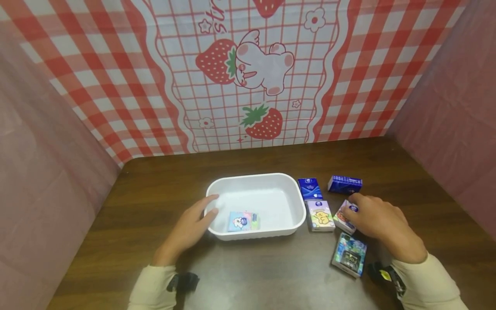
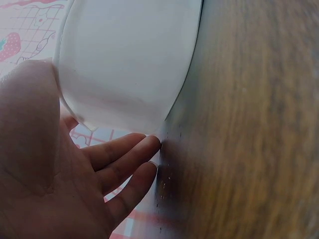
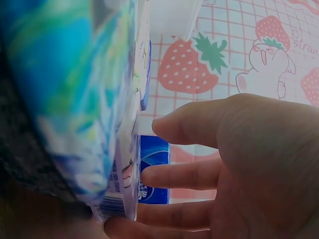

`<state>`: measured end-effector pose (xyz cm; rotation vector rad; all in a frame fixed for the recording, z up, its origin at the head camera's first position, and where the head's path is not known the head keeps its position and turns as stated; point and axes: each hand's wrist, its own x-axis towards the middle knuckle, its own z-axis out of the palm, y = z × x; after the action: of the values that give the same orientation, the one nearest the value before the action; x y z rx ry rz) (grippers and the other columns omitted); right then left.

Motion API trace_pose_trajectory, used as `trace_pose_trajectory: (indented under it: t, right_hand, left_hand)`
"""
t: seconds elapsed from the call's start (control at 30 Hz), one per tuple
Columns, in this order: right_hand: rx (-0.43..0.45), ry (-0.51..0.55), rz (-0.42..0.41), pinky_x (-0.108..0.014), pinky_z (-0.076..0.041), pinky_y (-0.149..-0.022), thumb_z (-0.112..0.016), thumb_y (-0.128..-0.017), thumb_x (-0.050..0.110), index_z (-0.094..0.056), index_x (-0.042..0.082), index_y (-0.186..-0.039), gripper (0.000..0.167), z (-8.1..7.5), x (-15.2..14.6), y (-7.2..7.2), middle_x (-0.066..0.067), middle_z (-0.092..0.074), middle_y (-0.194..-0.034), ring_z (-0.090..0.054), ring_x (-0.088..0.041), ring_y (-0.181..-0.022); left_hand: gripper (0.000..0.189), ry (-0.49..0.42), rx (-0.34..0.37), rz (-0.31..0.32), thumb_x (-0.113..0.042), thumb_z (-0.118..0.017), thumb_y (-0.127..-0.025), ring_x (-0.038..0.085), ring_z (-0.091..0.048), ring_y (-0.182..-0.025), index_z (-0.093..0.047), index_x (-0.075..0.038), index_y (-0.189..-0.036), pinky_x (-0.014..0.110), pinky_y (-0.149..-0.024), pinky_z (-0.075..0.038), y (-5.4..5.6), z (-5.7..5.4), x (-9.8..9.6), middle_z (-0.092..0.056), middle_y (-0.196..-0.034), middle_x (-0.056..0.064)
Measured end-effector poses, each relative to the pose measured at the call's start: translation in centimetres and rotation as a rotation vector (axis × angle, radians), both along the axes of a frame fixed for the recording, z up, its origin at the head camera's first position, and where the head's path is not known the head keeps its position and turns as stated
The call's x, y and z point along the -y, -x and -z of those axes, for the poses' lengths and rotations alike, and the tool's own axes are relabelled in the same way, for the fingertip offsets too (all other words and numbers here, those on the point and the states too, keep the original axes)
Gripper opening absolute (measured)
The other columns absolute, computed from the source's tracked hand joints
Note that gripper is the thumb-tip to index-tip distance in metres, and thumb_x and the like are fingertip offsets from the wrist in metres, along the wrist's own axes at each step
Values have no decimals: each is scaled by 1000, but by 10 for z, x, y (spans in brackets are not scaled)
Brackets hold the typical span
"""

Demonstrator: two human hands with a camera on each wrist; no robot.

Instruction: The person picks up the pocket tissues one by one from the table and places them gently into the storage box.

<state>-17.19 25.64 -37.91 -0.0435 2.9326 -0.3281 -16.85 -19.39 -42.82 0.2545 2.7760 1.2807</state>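
A white plastic tub (image 1: 267, 234) stands on the table, and my left hand (image 1: 191, 224) touches its left end, thumb and index finger at the rim. In the left wrist view the other fingers (image 2: 124, 154) lie loosely extended outside the tub. Inside the tub, near its front wall, are a light-blue tissue pack (image 1: 237, 221) and a greenish item beside it. My right hand (image 1: 381, 217) is over a purple-and-red patterned tissue pack (image 1: 342, 220). Its thumb and fingers (image 3: 184, 174) are spread around that pack (image 3: 127, 169), not closed on it.
Right of the tub lie a blue tissue pack (image 1: 310, 188), a pack with a yellow character (image 1: 320, 216) and a dark-blue pack on its side (image 1: 345, 184). A blue-green pack (image 1: 350, 255) lies nearer the front. Behind the wooden table (image 1: 162, 181) hangs a strawberry-print cloth (image 1: 255, 86).
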Motion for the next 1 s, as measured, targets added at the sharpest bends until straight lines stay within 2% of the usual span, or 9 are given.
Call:
trace_pose_trajectory:
  t: [0.17, 0.3, 0.43, 0.63, 0.9, 1.0]
  right_hand:
    - [-17, 14, -16, -65, -50, -69, -61, -93, 50, -57, -1, -132, 65, 4, 4, 0, -31, -62, -120, -61, -48, -98]
    - [-57, 12, -35, -67, -50, -71, -61, -93, 49, -57, 0, -133, 64, 7, 6, 0, -31, -61, -124, -60, -51, -105]
    - [-60, 15, -40, -67, -49, -72, -62, -93, 51, -56, 0, -135, 66, 8, 8, 0, -32, -59, -125, -58, -52, -107]
    - [-35, 10, -38, -64, -51, -69, -66, -89, 60, -56, 1, -135, 75, 9, 8, 2, -31, -60, -121, -61, -46, -100]
    - [-45, 25, -50, -64, -49, -69, -70, -85, 43, -55, 2, -133, 65, 9, 10, 1, -30, -56, -118, -58, -40, -92]
    - [-48, 24, -54, -65, -48, -71, -70, -85, 40, -54, 1, -135, 65, 10, 10, 1, -31, -54, -121, -58, -41, -95]
  left_hand:
    - [49, -8, 7, -3, -42, -55, -102, 28, -38, -143, -48, -29, -149, 60, -112, -31, -1, 0, 0, -45, -154, 3]
    - [49, -13, 11, -3, -42, -55, -102, 28, -38, -143, -48, -30, -149, 60, -112, -31, -1, -1, 0, -45, -154, 2]
    - [49, -17, 17, -2, -44, -54, -102, 27, -38, -143, -47, -31, -149, 60, -113, -30, -1, -1, 1, -44, -154, 1]
    - [50, -15, 21, -2, -45, -54, -102, 28, -37, -144, -47, -31, -149, 61, -112, -30, -1, -1, 1, -44, -154, 1]
    - [50, -8, -1, 4, -44, -54, -102, 29, -38, -143, -48, -29, -149, 61, -113, -30, 1, 1, 1, -45, -154, 4]
    - [50, -6, 2, 3, -44, -54, -102, 29, -38, -143, -47, -29, -149, 61, -113, -29, 1, 1, 1, -44, -154, 4]
